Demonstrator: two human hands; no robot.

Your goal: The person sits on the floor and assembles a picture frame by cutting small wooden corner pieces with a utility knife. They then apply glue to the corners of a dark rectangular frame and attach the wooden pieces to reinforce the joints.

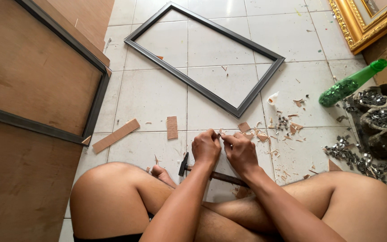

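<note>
I sit cross-legged on a white tiled floor. My left hand (206, 148) and my right hand (240, 151) meet in front of my legs, fingers pinched together on a small thin piece of wood (221, 132); I cannot tell its exact shape. A hammer (211, 172) with a dark head and wooden handle lies on the floor just under my forearms. A dark empty rectangular picture frame (202, 89) lies flat on the tiles beyond my hands.
A large brown board with a dark frame (36, 89) lies at left. Wood strips (115, 135) and chips litter the tiles. At right are a green bottle (350, 84), sacks of small metal clips (372, 118), scattered clips and a gold ornate frame (359, 27).
</note>
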